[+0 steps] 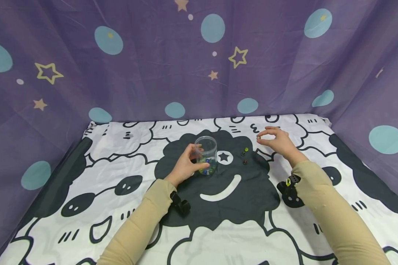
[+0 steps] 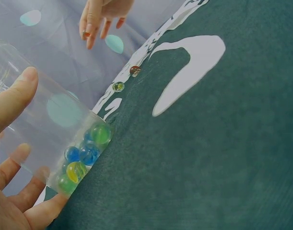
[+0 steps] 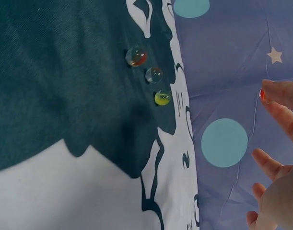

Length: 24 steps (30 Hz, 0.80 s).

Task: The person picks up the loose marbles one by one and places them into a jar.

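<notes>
My left hand [image 1: 187,165] grips a clear jar [image 1: 206,145], thumb on one side and fingers on the other. Green, blue and yellow marbles [image 2: 75,171] lie at the bottom of the jar. Between thumb and forefinger, my right hand [image 1: 275,140] pinches a small marble [image 3: 262,94] with some red in it, raised above the cloth; most of it is hidden by the fingertips. Below and left of that hand, three loose marbles rest on the dark patch: one yellow-green [image 3: 162,98], one clear [image 3: 154,74] and one with red inside [image 3: 136,56].
A black and white cartoon-print cloth [image 1: 238,243] covers the table. Purple curtains [image 1: 146,73] with stars and blue dots hang behind it and at both sides. Small black wrist cameras sit on the left cuff [image 1: 180,204] and the right cuff [image 1: 289,186].
</notes>
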### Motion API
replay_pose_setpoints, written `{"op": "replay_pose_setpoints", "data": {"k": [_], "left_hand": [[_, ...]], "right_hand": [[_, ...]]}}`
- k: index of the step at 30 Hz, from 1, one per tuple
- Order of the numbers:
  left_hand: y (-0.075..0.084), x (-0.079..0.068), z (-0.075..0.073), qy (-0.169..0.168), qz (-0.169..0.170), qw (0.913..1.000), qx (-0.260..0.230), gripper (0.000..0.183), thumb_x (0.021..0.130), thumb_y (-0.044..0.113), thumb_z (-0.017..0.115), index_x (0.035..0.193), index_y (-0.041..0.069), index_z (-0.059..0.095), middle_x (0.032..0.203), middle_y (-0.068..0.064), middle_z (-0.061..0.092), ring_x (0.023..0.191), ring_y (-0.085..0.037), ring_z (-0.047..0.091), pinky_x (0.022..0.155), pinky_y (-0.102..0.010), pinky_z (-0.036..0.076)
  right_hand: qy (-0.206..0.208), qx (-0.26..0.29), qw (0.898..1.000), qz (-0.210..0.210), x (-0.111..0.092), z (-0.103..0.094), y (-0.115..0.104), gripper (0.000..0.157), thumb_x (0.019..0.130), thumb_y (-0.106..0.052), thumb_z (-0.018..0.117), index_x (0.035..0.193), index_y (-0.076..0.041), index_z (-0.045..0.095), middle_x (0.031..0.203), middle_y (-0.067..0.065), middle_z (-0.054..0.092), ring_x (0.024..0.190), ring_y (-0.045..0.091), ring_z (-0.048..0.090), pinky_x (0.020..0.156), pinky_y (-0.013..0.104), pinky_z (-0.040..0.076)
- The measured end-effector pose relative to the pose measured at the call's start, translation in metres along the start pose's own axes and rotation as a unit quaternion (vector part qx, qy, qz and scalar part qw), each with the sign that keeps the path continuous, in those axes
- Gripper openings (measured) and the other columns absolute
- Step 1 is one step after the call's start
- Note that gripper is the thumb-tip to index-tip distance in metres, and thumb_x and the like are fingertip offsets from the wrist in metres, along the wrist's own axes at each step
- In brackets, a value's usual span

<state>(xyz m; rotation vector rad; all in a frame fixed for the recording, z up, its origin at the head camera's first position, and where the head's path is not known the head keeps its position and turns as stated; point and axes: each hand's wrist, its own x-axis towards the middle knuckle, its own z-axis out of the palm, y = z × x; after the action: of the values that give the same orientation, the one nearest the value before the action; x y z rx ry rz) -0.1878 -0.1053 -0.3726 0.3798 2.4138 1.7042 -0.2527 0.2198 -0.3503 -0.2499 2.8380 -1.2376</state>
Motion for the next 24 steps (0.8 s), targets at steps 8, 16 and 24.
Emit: {"op": "replay_pose_setpoints", "data": {"k": [8,16,24], "left_hand": [[0.001,-0.001,0.000,0.000,0.002,1.0000,-0.002,0.063,0.086,0.009,0.071,0.139,0.007,0.037,0.137,-0.016,0.044,0.127,-0.033,0.046,0.095,-0.043,0.049],[0.003,-0.002,0.000,0.000,-0.002,1.0000,0.001,0.063,0.086,0.009,0.071,0.139,0.007,0.037,0.137,-0.016,0.044,0.127,-0.033,0.046,0.095,-0.043,0.049],[0.001,-0.001,0.000,-0.001,0.002,1.0000,0.001,0.063,0.086,0.009,0.071,0.139,0.007,0.037,0.138,-0.016,0.044,0.127,-0.033,0.046,0.095,-0.043,0.049]], "right_hand": [[0.004,0.019,1.000,-0.009,0.000,-0.004,-0.005,0.035,0.089,-0.020,0.066,0.114,0.003,0.064,0.149,0.023,0.031,0.141,0.047,0.012,0.113,0.063,0.015],[0.005,0.023,1.000,-0.015,0.000,-0.007,-0.011,0.034,0.089,-0.021,0.067,0.114,0.002,0.065,0.150,0.022,0.031,0.142,0.044,0.014,0.114,0.060,0.018],[0.006,0.019,0.999,-0.034,0.001,-0.006,-0.020,0.035,0.088,-0.022,0.068,0.113,0.002,0.065,0.149,0.021,0.033,0.141,0.040,0.020,0.113,0.060,0.022]]}}
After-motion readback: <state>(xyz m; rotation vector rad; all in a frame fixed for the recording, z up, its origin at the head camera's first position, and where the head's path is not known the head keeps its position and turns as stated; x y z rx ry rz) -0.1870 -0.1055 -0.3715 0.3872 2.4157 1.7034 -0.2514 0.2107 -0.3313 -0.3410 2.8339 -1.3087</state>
